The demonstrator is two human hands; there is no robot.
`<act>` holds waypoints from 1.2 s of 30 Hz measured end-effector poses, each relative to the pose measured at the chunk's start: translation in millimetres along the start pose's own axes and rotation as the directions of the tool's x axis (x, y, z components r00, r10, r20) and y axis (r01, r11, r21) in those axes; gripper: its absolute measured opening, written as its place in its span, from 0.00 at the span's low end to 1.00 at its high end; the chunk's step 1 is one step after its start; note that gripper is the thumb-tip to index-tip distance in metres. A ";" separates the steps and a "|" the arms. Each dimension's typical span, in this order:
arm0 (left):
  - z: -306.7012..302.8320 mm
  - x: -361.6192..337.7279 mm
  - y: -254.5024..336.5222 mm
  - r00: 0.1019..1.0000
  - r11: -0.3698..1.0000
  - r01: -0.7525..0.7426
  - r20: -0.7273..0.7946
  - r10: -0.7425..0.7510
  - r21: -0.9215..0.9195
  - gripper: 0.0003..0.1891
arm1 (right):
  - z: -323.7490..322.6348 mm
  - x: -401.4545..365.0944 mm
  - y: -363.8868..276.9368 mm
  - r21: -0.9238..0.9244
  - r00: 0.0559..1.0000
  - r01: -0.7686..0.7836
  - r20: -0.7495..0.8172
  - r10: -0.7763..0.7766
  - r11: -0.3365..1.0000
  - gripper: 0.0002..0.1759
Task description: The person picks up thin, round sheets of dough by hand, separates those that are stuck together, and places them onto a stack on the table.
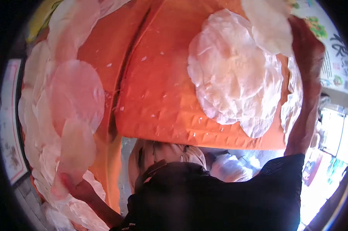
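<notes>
At the lower left, my left hand (pixel 72 186) pinches the lower edge of a thin, round, translucent pale sheet (pixel 77 148), which looks like thin dough. Beneath it, more sheets (pixel 37 127) overlap in a long row down the left side, one of them a larger pinkish round (pixel 75 96). My right arm stretches up the right side. My right hand (pixel 306 38) is closed at the edge of another smooth pale sheet (pixel 269 27), its fingertips mostly hidden. Below that sheet lies a broad pile of wrinkled, overlapping round sheets (pixel 231 69).
An orange cover (pixel 154 88), sprinkled with white flakes, has a dark seam (pixel 120 77) left of centre. A printed white box (pixel 339 54) stands at the far right, a framed white panel (pixel 12 119) at the far left. A clear plastic bag (pixel 233 168) lies below the front edge.
</notes>
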State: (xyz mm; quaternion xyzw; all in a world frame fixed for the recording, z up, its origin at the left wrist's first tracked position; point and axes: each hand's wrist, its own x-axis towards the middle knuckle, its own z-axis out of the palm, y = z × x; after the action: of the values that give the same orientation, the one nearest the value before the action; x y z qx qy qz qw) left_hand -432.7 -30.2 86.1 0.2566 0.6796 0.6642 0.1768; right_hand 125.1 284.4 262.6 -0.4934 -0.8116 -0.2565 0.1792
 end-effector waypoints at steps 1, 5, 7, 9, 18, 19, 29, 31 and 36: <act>1.9 11.4 -0.5 0.997 0.981 0.076 0.030 -0.072 -0.177 0.23 | 3.7 -19.2 -1.6 0.048 0.999 0.051 0.008 -0.051 0.998 0.12; 33.9 20.4 5.6 0.988 0.985 -0.108 0.094 0.121 -0.134 0.22 | 62.8 -135.4 -41.7 0.074 0.940 0.025 0.338 -0.048 0.997 0.14; 74.8 7.7 27.3 0.977 0.977 -0.151 0.130 0.171 -0.149 0.23 | 104.1 -217.4 -76.1 0.121 0.726 -0.153 0.687 0.028 0.981 0.12; 95.9 4.0 29.7 0.938 0.948 -0.310 0.182 0.294 0.070 0.23 | 88.8 -239.8 -111.0 0.268 0.596 -0.415 0.802 0.037 0.869 0.23; 150.5 -28.7 30.3 0.707 0.791 0.570 0.623 -0.333 -0.224 0.25 | 107.1 -260.5 -17.3 0.077 0.305 -0.951 0.382 0.872 0.299 0.23; 150.6 -28.5 22.4 0.625 0.705 0.669 0.692 -0.362 -0.235 0.26 | 118.4 -265.7 0.2 0.055 0.301 -0.952 0.321 0.898 0.300 0.26; 147.6 -33.6 15.5 0.523 0.606 0.772 0.734 -0.433 -0.192 0.27 | 139.7 -164.8 39.1 0.153 0.641 -0.728 0.500 0.583 0.669 0.19; 145.8 -31.5 17.1 0.485 0.577 0.795 0.766 -0.422 -0.186 0.28 | 145.3 -136.6 52.0 0.459 0.573 -0.817 0.575 0.584 0.349 0.16; 150.3 -35.5 30.9 0.527 0.571 0.791 0.717 -0.456 -0.218 0.28 | 93.7 -134.8 127.1 0.699 0.535 -0.698 0.367 0.761 0.154 0.15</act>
State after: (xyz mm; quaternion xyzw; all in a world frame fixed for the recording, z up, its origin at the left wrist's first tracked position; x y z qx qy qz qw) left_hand -313.3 70.7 105.0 0.1153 0.4261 0.5902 0.6759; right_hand 295.6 292.8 144.3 -0.6768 -0.4846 0.2295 0.5044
